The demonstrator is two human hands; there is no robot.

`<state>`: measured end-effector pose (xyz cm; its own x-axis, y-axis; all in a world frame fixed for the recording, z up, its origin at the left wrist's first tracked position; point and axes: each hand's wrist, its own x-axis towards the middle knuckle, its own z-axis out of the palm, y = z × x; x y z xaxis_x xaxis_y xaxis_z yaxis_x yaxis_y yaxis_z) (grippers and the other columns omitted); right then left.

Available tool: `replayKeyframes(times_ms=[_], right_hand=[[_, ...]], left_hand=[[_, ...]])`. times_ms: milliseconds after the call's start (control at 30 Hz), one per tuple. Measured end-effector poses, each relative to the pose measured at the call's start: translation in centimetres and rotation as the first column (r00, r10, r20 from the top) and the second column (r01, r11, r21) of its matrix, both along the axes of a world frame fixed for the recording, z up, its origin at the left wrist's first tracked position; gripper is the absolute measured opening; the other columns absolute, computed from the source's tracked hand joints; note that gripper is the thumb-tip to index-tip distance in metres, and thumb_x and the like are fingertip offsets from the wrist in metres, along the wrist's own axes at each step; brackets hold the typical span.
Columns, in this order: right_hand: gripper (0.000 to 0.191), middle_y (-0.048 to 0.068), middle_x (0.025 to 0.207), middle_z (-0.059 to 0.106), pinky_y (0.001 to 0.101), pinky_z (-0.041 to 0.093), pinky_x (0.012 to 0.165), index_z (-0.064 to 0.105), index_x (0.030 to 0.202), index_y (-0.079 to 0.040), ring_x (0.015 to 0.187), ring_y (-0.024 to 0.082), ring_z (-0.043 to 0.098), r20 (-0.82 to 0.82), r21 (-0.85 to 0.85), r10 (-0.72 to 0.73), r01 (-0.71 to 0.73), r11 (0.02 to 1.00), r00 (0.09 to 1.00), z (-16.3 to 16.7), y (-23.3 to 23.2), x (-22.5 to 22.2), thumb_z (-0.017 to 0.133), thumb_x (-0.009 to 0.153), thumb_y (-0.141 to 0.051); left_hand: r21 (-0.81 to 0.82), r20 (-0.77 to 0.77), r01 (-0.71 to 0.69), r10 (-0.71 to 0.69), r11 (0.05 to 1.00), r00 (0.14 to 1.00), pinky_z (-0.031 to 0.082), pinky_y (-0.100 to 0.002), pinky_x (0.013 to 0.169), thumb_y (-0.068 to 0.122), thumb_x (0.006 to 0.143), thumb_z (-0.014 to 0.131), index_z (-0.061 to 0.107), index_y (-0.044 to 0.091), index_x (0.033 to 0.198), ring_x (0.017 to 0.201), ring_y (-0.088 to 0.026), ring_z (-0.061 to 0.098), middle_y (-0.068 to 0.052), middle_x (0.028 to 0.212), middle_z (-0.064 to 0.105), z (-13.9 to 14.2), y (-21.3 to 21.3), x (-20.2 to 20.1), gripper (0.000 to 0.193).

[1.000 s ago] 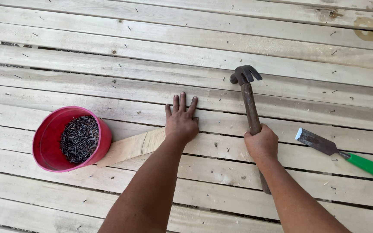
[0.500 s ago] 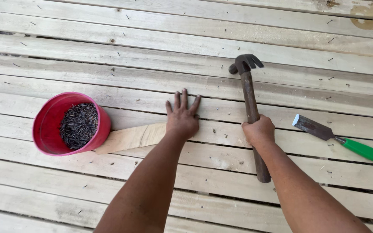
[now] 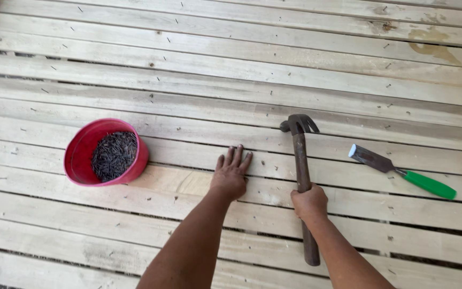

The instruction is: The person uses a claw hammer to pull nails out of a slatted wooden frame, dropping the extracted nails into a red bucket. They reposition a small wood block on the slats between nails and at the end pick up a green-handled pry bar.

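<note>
Right hand point(image 3: 309, 203): clamped mid-handle on hammer point(image 3: 301, 176), head resting on planks point(image 3: 231, 69). Left hand point(image 3: 231, 174): flat, fingers spread, holding nothing, pressing a board. Red bowl point(image 3: 81, 155) of nails near left edge, within reach. Chisel point(image 3: 402, 172) right.

A dark, rusty claw hammer point(image 3: 301, 176) stands upright, head touching the pale wooden planks point(image 3: 199, 69).

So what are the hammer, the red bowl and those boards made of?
Hammer: dark, dull metal head, it seems; brown handle looks like worn wood or rusty steel, hard to say. Bowl: smooth, evenly red, probably plastic; it holds dark nails. Boards: pale bare wood, with visible grain, knots and stains.
</note>
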<state>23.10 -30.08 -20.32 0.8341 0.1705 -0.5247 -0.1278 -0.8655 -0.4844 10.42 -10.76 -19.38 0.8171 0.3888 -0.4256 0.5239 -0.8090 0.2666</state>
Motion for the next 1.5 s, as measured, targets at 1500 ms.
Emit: replayKeyframes(times_ms=[1500], right_hand=[[0.015,0.009,0.062,0.061,0.0358,0.048,0.042,0.061,0.091,0.001,0.046,0.019,0.058,-0.284,0.107,-0.12,0.156,0.982,0.951,7.3,-1.2,-6.2,0.071,0.089,-0.01]], left_hand=[[0.166,-0.061,0.112,-0.104,0.98,0.993,0.016,-0.058,0.125,0.003,0.093,0.061,0.034,0.013,0.158,0.157,-0.037,0.018,-0.018,0.172,0.016,4.7,-0.3,-6.4,0.071]])
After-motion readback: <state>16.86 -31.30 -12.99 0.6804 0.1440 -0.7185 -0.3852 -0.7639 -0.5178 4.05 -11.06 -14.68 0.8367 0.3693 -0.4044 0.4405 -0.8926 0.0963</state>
